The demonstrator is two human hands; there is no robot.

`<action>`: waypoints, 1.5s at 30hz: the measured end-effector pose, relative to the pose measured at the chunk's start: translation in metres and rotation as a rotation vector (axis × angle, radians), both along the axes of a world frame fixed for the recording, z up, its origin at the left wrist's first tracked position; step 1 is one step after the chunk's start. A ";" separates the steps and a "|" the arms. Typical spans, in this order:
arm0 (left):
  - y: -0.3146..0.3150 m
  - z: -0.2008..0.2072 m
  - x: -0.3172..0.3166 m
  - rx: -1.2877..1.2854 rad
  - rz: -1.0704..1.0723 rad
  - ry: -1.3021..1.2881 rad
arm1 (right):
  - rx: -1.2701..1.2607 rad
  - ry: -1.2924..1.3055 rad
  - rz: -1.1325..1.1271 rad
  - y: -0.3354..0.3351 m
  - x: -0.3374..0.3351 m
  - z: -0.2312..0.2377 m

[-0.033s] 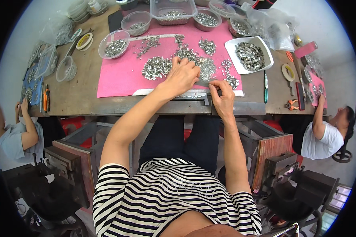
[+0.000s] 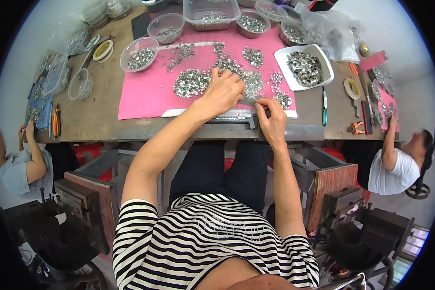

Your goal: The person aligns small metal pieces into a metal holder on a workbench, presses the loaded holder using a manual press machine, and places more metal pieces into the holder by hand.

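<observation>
My left hand (image 2: 223, 93) reaches over the pink mat (image 2: 145, 96), its fingers bent down at a heap of small silvery pieces (image 2: 227, 64). What its fingertips hold, if anything, is hidden. My right hand (image 2: 274, 118) is at the mat's front edge, thumb and finger drawn together; anything between them is too small to make out. A silvery metal strip (image 2: 237, 115) lies along the table edge between my hands. A round heap of shiny flat bits (image 2: 190, 83) is left of my left hand. Brighter, slimmer pieces (image 2: 253, 84) lie between the hands.
A white tray (image 2: 328, 72) of darker metal pieces stands right of the mat. Clear tubs (image 2: 155, 54) of silvery bits line its far side. A green-handled tool (image 2: 325, 108), tape rolls (image 2: 352, 89) and orange-handled pliers (image 2: 57, 122) lie around. People work at both sides.
</observation>
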State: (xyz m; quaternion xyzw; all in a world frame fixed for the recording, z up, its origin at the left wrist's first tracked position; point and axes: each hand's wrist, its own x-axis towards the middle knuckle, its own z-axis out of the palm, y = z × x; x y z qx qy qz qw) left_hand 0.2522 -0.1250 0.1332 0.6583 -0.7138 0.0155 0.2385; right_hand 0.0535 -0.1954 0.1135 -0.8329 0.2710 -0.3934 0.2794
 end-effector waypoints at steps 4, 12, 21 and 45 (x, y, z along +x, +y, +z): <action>-0.010 0.002 0.000 0.132 -0.033 -0.054 | -0.016 -0.003 0.003 -0.001 0.000 0.000; 0.016 0.000 -0.003 -0.031 -0.123 0.351 | 0.109 -0.141 -0.099 -0.001 -0.007 -0.003; 0.068 0.015 -0.022 -0.082 0.053 0.684 | -0.030 -0.044 0.129 0.020 -0.007 0.009; 0.063 -0.011 -0.046 -0.187 0.065 0.393 | 0.253 -0.156 0.099 0.025 -0.004 -0.002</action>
